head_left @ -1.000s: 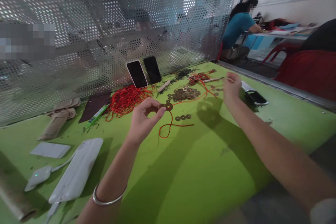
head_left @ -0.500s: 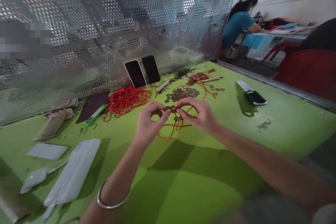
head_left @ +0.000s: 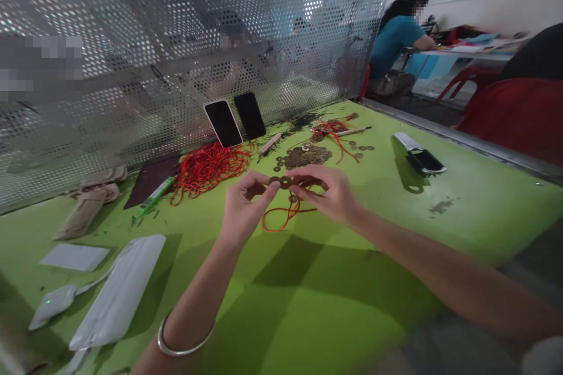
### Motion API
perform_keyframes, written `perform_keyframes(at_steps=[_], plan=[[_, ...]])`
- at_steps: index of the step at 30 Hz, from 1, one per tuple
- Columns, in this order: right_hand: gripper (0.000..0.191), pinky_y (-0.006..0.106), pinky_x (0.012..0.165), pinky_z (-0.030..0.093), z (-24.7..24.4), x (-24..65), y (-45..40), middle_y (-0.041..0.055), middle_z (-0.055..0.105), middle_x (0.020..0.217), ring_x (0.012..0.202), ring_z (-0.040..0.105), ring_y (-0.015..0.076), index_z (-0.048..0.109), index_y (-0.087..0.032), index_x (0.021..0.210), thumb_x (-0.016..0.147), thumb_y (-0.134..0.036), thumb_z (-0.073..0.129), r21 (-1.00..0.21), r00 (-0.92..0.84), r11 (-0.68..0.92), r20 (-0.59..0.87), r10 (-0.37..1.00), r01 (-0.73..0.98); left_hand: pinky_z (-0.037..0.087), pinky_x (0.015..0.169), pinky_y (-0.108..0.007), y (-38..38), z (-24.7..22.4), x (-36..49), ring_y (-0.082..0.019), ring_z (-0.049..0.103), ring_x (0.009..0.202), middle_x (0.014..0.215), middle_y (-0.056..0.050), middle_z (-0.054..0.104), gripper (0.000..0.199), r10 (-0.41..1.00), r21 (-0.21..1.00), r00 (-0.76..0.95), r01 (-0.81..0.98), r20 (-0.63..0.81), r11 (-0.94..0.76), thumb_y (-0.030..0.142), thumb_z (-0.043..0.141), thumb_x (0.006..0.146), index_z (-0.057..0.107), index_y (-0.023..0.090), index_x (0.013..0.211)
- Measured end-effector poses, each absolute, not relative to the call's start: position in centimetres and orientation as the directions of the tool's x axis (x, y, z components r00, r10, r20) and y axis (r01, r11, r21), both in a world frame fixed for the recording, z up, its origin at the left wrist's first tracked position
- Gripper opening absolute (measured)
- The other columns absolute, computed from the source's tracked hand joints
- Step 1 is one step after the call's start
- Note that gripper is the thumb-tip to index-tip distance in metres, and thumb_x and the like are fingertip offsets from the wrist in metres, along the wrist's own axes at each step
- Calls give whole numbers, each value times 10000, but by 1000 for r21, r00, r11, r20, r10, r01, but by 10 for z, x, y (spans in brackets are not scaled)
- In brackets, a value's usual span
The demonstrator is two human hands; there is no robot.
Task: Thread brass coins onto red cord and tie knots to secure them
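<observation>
My left hand pinches a holed bronze-coloured coin between thumb and fingers. Beside it, my right hand pinches another such coin, and the two coins sit edge to edge. A thin red cord loops below the hands, with one more coin hanging or lying by it; which of the two I cannot tell. Just beyond the fingers lies a pile of similar coins. To its left is a tangled heap of red cord.
Two phones lean against the perforated metal screen. On the green table are a green-white packet, a white power bank, a black-silver tool and beige straps. A person sits at another table.
The coins between my hands now show more clearly, as the fingers have shifted slightly. The whole view has moved a little, with everything slightly further left.
</observation>
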State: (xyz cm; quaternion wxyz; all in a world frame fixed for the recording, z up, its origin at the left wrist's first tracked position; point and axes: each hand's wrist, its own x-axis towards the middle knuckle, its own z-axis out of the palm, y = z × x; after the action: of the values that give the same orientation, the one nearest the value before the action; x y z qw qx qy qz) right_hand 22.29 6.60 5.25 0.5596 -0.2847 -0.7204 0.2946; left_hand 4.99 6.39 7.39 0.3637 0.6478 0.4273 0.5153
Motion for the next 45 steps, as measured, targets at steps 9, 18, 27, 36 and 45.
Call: perform_keyframes(at_steps=[9,18,27,36,45], plan=[[246,213,632,557,55,224,64,26,580,895,716,597,96,646,-236,1053,810,-243,605,-710,-212,696,667,714,109,389,514,-197,64,74,48,-78,479,548,628,25,535,135,934,923,122,156,336,-352,268,680,706,602,166,665],[240,258,654,528,52,225,66,35,635,880,737,598,128,660,-242,1040,803,-254,618,-641,-221,737,704,675,212,384,523,-210,65,74,47,-88,493,548,623,20,561,136,937,922,137,180,320,-342,277,680,698,606,169,662],[509,173,503,511,50,217,63,-7,644,736,563,596,84,532,-227,1195,718,-287,700,-942,-266,318,336,904,-110,383,530,-205,65,73,45,-85,488,570,641,23,560,143,923,907,25,177,384,-382,288,669,719,601,169,680],[272,211,567,546,33,217,76,91,677,1034,575,632,81,665,-184,1014,825,-356,574,-918,-647,-246,16,762,-312,399,525,-209,62,86,40,-88,489,558,627,24,534,131,922,918,81,87,380,-386,268,675,725,597,182,665],[264,343,863,527,29,254,121,34,570,1236,1083,577,168,615,-249,1077,877,-290,447,-920,-321,-48,87,943,-388,452,639,-252,50,99,41,-122,549,691,725,-13,559,78,870,903,275,17,409,-430,224,675,731,636,188,674]])
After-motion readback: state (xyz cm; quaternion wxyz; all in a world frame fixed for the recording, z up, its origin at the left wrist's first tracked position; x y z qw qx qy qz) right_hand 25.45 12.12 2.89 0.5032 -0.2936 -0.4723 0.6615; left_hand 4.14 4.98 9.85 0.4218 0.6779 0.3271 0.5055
